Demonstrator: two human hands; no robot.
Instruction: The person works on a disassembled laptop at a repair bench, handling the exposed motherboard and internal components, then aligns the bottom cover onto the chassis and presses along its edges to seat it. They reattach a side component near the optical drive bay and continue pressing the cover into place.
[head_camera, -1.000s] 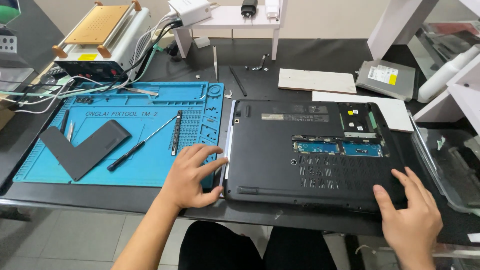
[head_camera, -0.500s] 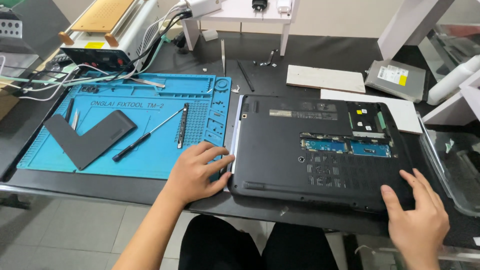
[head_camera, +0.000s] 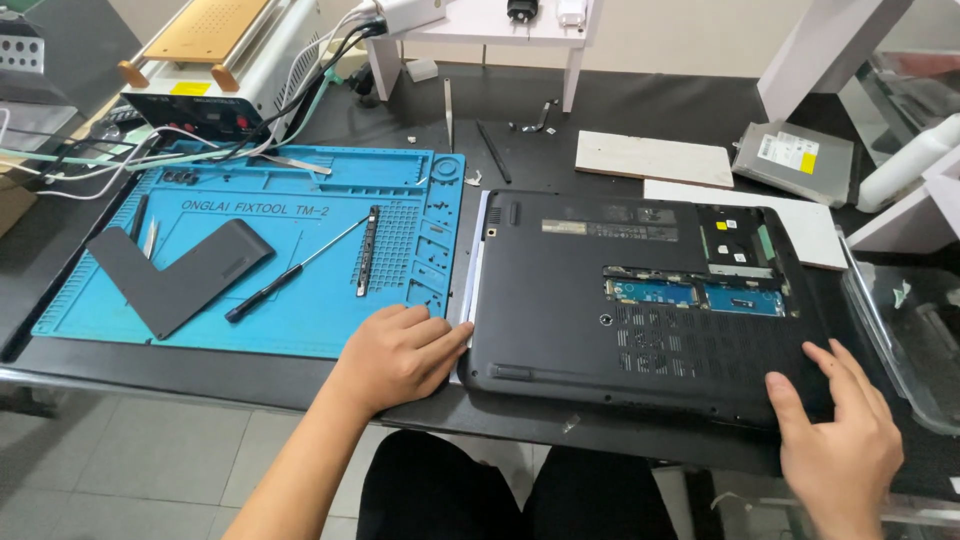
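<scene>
The left hand (head_camera: 400, 352) lies palm down with its back turned up, the fingers loosely curled and pointing toward the right hand. Its fingertips (head_camera: 452, 338) are bunched close together, the thumb tucked beneath them out of sight. The bare left forearm runs from the wrist down and away toward the lower left, held fairly straight.

The right hand (head_camera: 842, 440) sits well apart from the left, also palm down. Its fingers (head_camera: 832, 368) are spread and extended, pointing up and slightly toward the left hand, with the thumb splayed out on the inner side. Only the wrist shows below it; the forearm is out of view. Neither hand is closed around anything.
</scene>
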